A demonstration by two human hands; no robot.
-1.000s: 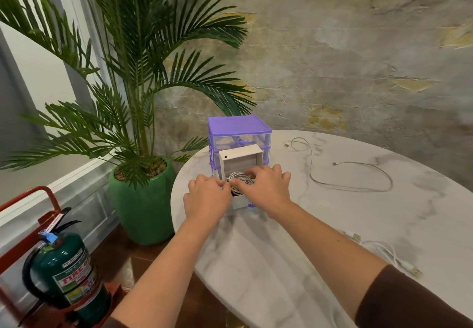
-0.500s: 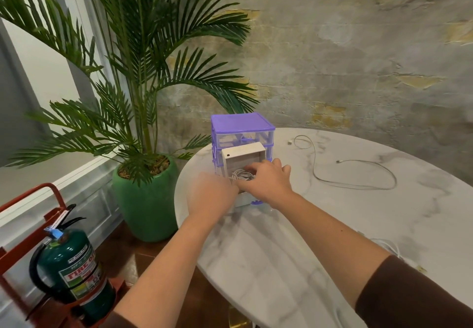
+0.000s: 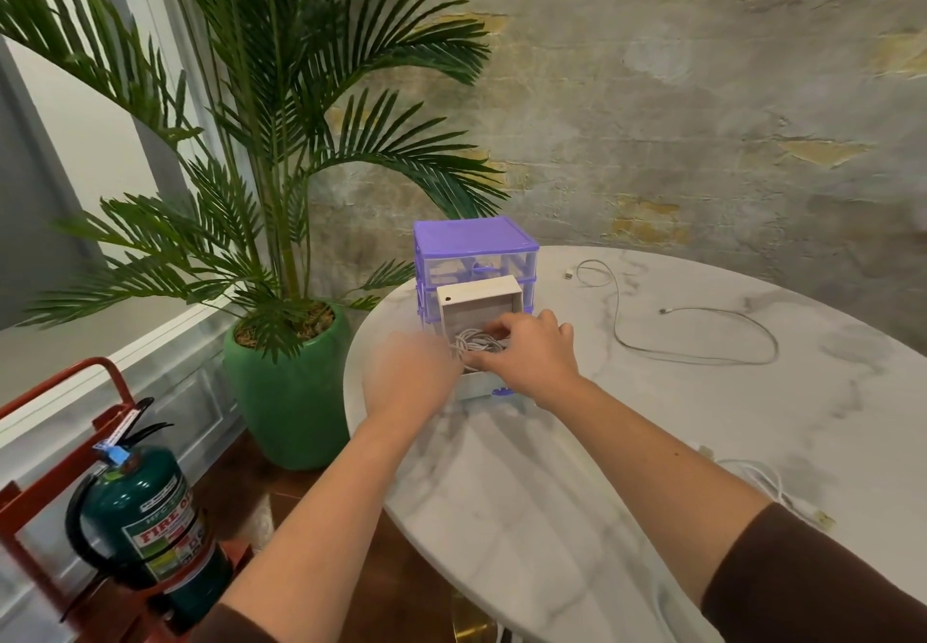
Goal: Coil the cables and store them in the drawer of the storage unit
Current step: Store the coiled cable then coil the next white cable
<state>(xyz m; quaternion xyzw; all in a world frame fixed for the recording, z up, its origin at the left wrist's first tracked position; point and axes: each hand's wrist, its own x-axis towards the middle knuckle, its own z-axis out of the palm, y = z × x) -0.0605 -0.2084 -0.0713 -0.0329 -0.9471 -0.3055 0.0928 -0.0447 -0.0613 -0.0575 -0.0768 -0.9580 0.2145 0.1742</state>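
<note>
The purple plastic storage unit (image 3: 475, 261) stands at the left edge of the white marble table (image 3: 627, 432). Its white pulled-out drawer (image 3: 476, 309) holds a coiled white cable (image 3: 476, 341), pinched by the right hand (image 3: 526, 354). The left hand (image 3: 409, 376) is blurred; its grip cannot be told. A loose grey cable (image 3: 697, 336) lies near the far edge.

dark brown sleeves (image 3: 802, 572) (pushed up), bare forearms

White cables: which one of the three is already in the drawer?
The coiled white cable under the right hand. The long loose cable and the near-edge cable lie uncoiled on the marble table.
</note>
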